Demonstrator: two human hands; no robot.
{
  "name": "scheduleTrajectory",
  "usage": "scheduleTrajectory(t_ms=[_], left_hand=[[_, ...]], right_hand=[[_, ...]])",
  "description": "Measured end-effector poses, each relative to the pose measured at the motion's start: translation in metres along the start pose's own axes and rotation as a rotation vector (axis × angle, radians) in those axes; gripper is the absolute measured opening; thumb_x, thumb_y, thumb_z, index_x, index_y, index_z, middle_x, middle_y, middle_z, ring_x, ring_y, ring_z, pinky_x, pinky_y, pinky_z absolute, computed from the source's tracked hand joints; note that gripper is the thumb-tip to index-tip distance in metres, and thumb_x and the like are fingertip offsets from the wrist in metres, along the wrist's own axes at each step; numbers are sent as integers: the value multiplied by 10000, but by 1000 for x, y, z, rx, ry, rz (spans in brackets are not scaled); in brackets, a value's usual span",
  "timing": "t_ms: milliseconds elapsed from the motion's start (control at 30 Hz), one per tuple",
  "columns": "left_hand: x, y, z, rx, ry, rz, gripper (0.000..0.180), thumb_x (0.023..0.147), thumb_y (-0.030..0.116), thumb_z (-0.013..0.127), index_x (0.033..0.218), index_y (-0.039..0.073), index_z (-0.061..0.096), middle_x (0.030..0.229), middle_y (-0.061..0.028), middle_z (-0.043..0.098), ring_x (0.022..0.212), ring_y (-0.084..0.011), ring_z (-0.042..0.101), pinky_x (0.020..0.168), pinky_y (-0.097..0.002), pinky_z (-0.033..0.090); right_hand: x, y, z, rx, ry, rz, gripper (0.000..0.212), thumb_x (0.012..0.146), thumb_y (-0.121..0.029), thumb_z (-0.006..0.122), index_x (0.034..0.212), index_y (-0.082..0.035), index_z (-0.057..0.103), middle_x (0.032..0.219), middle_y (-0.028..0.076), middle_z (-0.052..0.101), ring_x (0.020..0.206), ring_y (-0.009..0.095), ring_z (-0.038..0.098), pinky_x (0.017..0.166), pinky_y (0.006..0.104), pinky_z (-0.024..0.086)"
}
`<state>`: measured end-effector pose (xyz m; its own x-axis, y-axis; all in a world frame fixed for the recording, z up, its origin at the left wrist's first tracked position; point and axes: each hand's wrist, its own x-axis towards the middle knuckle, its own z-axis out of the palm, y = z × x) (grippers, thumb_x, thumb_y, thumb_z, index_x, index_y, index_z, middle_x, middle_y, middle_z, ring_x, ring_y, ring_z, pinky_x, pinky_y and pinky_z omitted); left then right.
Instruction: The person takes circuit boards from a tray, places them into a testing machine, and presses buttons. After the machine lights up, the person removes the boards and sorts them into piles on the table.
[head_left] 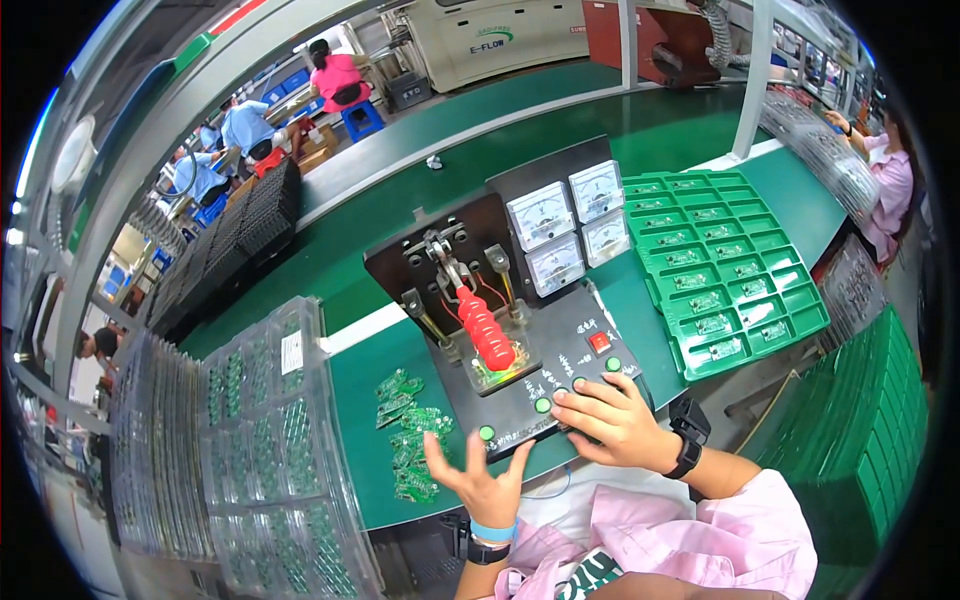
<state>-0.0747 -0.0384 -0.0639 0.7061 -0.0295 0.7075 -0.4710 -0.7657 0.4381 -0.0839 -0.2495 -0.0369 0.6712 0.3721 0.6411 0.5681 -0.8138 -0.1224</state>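
A black test fixture stands on the green bench in front of me. Its toggle clamp has a ribbed red handle, swung down over a green circuit board that is partly hidden. My right hand lies over the row of buttons on the fixture's near edge, fingers stretched out, close to a green button. With fingers spread and nothing in them, my left hand hovers by the near left corner, just below another green button. Small green circuit boards lie in a loose pile left of the fixture.
Four-dial risk aside, several analog meters stand behind the fixture. A green compartment tray holding boards is at the right, above stacked green trays. Clear trays of boards stand left. Co-workers sit far left; another person works far right.
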Motion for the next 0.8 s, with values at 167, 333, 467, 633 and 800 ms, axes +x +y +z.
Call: scheduleTrajectory(t_ms=[167, 333, 467, 633, 800], left_hand=[[-1, -7, 0, 149, -152, 0, 619, 673, 405, 849, 1215, 174, 657, 1425, -151, 464, 1324, -387, 403, 1073, -574, 268], [5, -1, 0, 98, -109, 7, 612, 639, 348, 866, 1173, 115, 680, 1417, -164, 478, 1317, -399, 399, 1063, -551, 278], [0, -1, -1, 107, -101, -36, 589, 643, 350, 864, 1150, 111, 687, 1410, -159, 481, 1307, -390, 413, 1070, -553, 267], [1, -1, 0, 74, -102, -39, 547, 666, 344, 851, 1134, 111, 688, 1388, -146, 496, 1295, -372, 428, 1076, -553, 257], [4, 4, -7, 61, -148, -61, 503, 700, 319, 830, 1134, 108, 688, 1361, -130, 518, 1268, -356, 451, 1062, -537, 289]], right_hand=[[53, -1, -9, 64, -214, 48, 437, 771, -231, 723, 1188, -134, 639, 966, 54, 677, 897, 181, 645, 773, 364, 469], [112, -18, -7, 78, -492, 193, 460, 795, -261, 715, 1201, -69, 616, 855, 45, 674, 773, 171, 663, 670, 352, 499], [125, -21, -11, 137, -592, 226, 438, 799, -254, 702, 1191, -76, 621, 937, 72, 681, 840, 190, 677, 706, 376, 531], [154, 13, -23, -4, 289, -751, 417, 784, -195, 689, 1192, -132, 628, 1259, 100, 616, 1117, 242, 620, 956, 428, 493], [231, 32, -34, 19, 461, -564, 461, 771, -86, 661, 1225, -57, 589, 1281, 112, 605, 1198, 280, 556, 1105, 468, 330]])
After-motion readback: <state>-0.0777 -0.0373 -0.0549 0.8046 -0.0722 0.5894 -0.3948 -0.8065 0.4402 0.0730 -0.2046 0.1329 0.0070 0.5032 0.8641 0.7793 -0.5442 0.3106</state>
